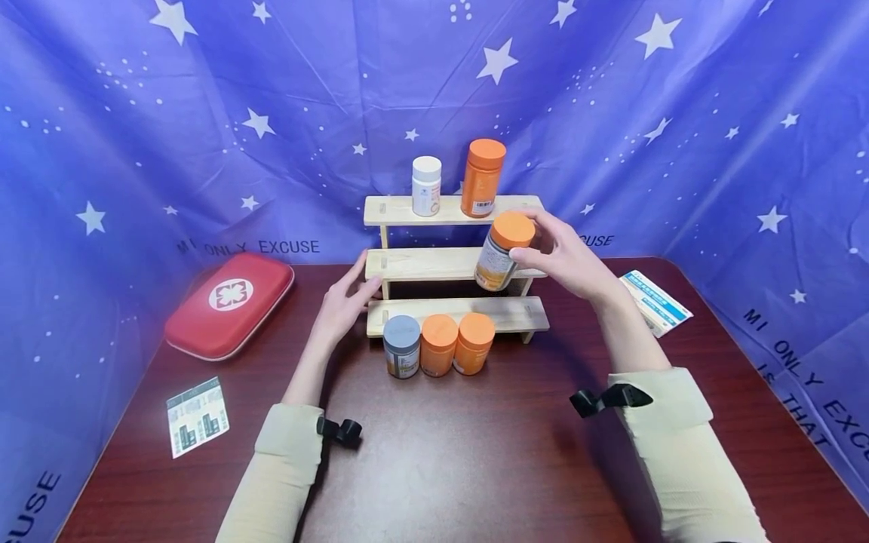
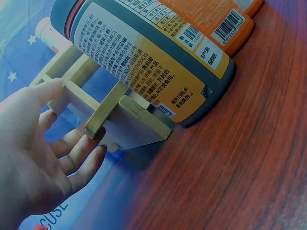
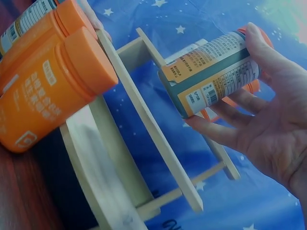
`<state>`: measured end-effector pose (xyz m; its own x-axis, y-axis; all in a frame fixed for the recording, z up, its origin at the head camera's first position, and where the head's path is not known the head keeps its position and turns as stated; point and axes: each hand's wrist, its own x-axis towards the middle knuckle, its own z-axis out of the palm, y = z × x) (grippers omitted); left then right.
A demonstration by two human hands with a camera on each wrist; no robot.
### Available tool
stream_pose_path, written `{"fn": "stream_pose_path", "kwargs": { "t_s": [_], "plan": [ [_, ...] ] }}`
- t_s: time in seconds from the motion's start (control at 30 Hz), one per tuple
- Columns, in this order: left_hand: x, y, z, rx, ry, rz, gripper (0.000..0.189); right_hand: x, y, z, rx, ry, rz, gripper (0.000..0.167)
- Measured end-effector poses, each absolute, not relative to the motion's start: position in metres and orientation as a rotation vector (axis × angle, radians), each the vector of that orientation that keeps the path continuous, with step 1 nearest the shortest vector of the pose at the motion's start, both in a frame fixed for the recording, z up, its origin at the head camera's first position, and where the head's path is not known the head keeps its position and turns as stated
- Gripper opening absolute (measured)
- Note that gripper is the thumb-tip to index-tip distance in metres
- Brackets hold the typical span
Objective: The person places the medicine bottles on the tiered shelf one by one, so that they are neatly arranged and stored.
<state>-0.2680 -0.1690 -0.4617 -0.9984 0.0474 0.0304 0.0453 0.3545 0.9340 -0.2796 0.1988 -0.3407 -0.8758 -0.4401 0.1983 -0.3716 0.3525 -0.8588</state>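
Note:
My right hand [image 1: 566, 256] grips a grey supplement bottle [image 1: 495, 264] with an orange lid and a yellow-and-white label. The bottle tilts at the right part of the middle shelf; in the right wrist view, thumb and fingers hold the bottle [image 3: 211, 72] from opposite sides. My left hand [image 1: 342, 305] holds the left end of the wooden three-tier rack [image 1: 421, 264]. In the left wrist view, thumb and forefinger meet the end of a rack board [image 2: 81, 96], with the other fingers below. A white bottle [image 1: 426, 188] and a tall orange bottle [image 1: 482, 181] stand on the top shelf.
Before the rack stand a grey-lidded bottle [image 1: 402, 347] and two orange bottles, one at the middle [image 1: 438, 345], one rightmost [image 1: 474, 344]. A red first-aid case [image 1: 231, 305] and a printed card [image 1: 198, 417] lie left; a blue-and-white box [image 1: 655, 302] lies right. Starry curtains surround the table.

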Motion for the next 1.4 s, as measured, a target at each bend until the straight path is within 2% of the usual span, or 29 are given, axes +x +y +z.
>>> {"fn": "stream_pose_path", "kwargs": {
  "t_s": [0.2,0.63,0.9,1.4],
  "plan": [
    [-0.268,-0.168,-0.461,0.088,2.583,1.782,0.068,-0.289,0.18,-0.335,-0.819,2.496,-1.63,0.054],
    [-0.267,-0.171,-0.462,0.087,2.573,1.801,0.068,-0.305,0.145,-0.323,-0.828,2.378,-1.648,0.046],
    [-0.266,-0.167,-0.459,0.098,2.553,1.799,0.066,-0.313,0.133,-0.318,-0.802,2.375,-1.61,0.048],
    [-0.27,-0.169,-0.461,0.07,2.528,1.793,0.065,-0.326,0.106,-0.326,-0.774,2.33,-1.621,0.046]
  ]
}}
